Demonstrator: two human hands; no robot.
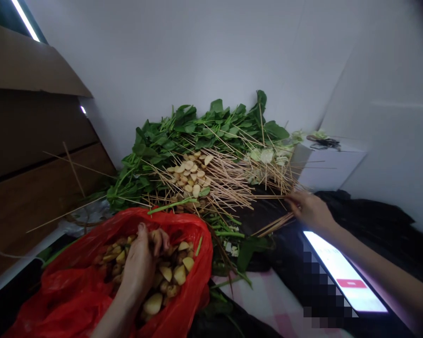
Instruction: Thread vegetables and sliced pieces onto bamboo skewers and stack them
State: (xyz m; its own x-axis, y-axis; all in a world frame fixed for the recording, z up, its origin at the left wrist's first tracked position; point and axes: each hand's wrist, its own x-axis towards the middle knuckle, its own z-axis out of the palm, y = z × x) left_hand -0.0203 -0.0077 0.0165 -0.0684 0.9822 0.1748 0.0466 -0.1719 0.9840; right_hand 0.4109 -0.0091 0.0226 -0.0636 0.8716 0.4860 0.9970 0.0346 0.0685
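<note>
My left hand (143, 256) is inside the red plastic bag (66, 281), its fingers curled round a potato piece (155, 236) that they partly cover. Cut potato pieces (179, 274) fill the bag around it. On the right, my right hand (312, 211) pinches a thin bamboo skewer (270, 197), which points left. Just below that hand lies a small bundle of loose skewers (275, 224). Between the hands is a heap of skewered potato slices (190, 173), their bare sticks (229, 178) fanning out to the right.
Leafy green stems (197, 122) are piled along the wall, with pale cabbage skewers (266, 157) to their right. A white box (327, 159) carries a dark cord. A lit phone (345, 277) lies under my right forearm. Cardboard (31, 117) stands at left; black plastic (370, 216) lies right.
</note>
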